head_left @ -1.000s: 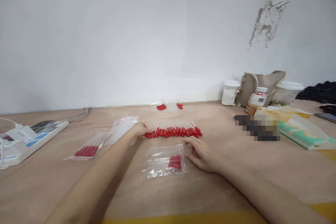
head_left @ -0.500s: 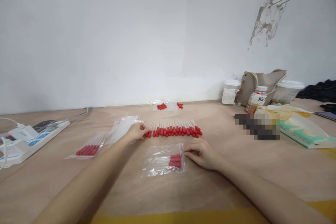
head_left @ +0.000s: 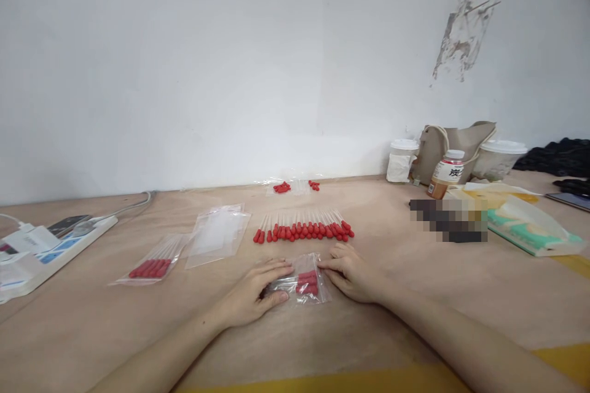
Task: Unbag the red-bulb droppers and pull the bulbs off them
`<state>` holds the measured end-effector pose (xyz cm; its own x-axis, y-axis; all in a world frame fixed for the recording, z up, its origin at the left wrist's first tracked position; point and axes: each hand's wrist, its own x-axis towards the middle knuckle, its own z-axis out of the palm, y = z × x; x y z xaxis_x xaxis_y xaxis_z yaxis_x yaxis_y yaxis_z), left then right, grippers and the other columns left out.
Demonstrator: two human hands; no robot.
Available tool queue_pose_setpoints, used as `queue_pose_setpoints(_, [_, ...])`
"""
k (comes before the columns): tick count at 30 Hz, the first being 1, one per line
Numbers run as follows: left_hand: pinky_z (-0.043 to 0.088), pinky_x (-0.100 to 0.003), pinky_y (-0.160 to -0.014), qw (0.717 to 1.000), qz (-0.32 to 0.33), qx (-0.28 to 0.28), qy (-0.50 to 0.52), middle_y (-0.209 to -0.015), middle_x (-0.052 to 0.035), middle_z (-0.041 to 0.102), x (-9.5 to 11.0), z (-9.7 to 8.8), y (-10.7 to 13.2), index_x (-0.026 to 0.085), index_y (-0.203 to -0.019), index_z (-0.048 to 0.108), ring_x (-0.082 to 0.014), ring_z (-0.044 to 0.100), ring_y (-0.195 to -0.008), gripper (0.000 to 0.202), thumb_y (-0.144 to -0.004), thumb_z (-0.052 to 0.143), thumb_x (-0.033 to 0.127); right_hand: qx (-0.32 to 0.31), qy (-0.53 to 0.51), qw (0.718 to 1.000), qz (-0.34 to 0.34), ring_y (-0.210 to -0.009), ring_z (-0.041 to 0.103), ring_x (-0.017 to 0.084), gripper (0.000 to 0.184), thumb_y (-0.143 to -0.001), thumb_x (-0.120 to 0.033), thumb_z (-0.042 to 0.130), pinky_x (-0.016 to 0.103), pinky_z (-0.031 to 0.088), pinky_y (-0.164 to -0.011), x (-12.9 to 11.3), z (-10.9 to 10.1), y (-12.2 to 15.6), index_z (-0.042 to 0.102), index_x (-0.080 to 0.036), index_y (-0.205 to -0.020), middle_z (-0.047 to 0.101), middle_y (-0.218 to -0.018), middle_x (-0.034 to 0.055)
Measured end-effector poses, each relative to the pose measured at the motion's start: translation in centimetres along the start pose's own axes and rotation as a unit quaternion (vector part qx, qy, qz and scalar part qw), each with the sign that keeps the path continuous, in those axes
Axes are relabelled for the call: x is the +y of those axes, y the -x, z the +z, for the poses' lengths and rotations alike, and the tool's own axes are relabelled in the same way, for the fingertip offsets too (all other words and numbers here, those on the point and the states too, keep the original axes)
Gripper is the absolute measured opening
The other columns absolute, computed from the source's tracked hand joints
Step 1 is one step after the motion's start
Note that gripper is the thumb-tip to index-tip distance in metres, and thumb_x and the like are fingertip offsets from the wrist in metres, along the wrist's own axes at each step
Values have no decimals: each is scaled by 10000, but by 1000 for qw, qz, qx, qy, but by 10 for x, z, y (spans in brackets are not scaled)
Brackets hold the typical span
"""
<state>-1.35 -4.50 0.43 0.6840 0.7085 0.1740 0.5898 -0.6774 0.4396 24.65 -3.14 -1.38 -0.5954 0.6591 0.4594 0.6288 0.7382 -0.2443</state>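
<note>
A clear zip bag (head_left: 314, 299) with several red-bulbed droppers (head_left: 307, 282) inside lies flat in front of me. My left hand (head_left: 258, 291) curves over its left end, thumb and fingers on either side, covering part of the dropper tubes. At the bag's right edge, the thumb and fingers of my right hand (head_left: 351, 273) close on the plastic. Just beyond, a row of loose droppers (head_left: 304, 230) lies with the red bulbs toward me and the clear tubes pointing away.
Left of the row are flat empty zip bags (head_left: 216, 234) and a filled dropper bag (head_left: 150, 267). A power strip (head_left: 59, 258) stands far left. More red bulbs (head_left: 282, 186) lie by the wall. At right are a drink bottle (head_left: 447, 173), lidded cups, a bag and a tissue pack (head_left: 534, 227).
My left hand has left the row's left end and come down toward me onto the zip bag's left side. My right hand stays at the bag's right edge.
</note>
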Motion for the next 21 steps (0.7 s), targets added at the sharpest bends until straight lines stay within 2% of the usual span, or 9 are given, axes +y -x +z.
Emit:
queue_pose_setpoints(6, [308, -414, -1014, 1000, -1, 6, -2, -1298, -37, 457, 1, 1, 0, 268, -1250, 446, -213, 383, -1211, 423, -843, 459, 385, 6, -94, 993, 73, -616, 461, 124, 240, -792, -387, 532, 258, 361, -620, 2, 2, -4, 690, -232, -886, 535, -621, 17])
queue_pose_setpoints(9, [319, -408, -1007, 1000, -5, 12, -4, -1293, -39, 462, 2, 1, 0, 265, -1247, 449, -214, 390, -1207, 428, -839, 464, 391, 26, -133, 989, 61, -705, 486, 144, 313, -722, -454, 598, 283, 393, -681, -2, 1, -7, 684, -220, -910, 563, -734, 40])
queue_pose_setpoints(12, [301, -412, -1020, 1000, -15, 20, -16, -1294, -37, 461, 4, 3, -1, 257, -1258, 432, -208, 378, -1216, 433, -846, 450, 390, 9, -178, 984, 15, -861, 494, 169, 348, -672, -435, 654, 304, 399, -779, -8, -3, -9, 662, -240, -960, 579, -923, 51])
queue_pose_setpoints(16, [279, -403, -1038, 999, -28, 34, -27, -1297, -25, 459, 6, 6, -1, 257, -1266, 418, -190, 373, -1221, 402, -874, 403, 347, -59, -221, 973, -19, -966, 497, 177, 373, -722, -331, 624, 327, 382, -864, -8, -6, -10, 594, -274, -1090, 585, -1017, 36])
queue_pose_setpoints(18, [270, -397, -1045, 998, -30, 37, -31, -1298, -18, 457, 6, 7, -2, 259, -1266, 417, -181, 375, -1220, 389, -883, 385, 322, -67, -235, 970, -14, -987, 506, 190, 405, -716, -298, 627, 345, 382, -880, -3, -6, -9, 579, -259, -1116, 584, -1042, 47])
queue_pose_setpoints(21, [249, -400, -1057, 998, -35, 40, -38, -1290, -18, 466, 4, 9, -2, 255, -1266, 415, -176, 382, -1216, 385, -888, 373, 311, -63, -250, 966, -6, -924, 543, 177, 335, -738, -273, 600, 324, 413, -831, 3, -2, -9, 609, -246, -1072, 607, -987, 45])
